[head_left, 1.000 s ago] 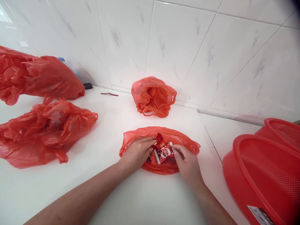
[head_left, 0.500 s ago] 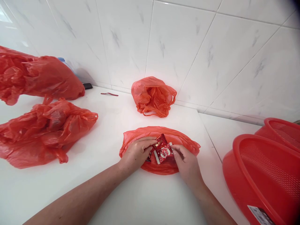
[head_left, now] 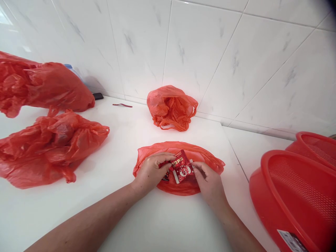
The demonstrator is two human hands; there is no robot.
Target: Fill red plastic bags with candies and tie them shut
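Observation:
A flat red plastic bag (head_left: 207, 159) lies on the white counter in front of me. On top of it sit small red packets with white print (head_left: 183, 168). My left hand (head_left: 152, 171) pinches one red packet at its left edge, fingers curled. My right hand (head_left: 210, 183) grips the right edge of the packets with thumb and fingers closed. Both hands rest over the bag's middle.
A crumpled red bag (head_left: 170, 106) sits against the tiled wall behind. Two larger red bags (head_left: 49, 147) (head_left: 44, 85) lie at the left. Two red mesh baskets (head_left: 294, 196) (head_left: 315, 143) stand at the right. A red tie (head_left: 122, 105) and a dark object (head_left: 98, 96) lie near the wall.
My left hand has turned the upper red packet and laid it down over the others. My right hand has hardly moved.

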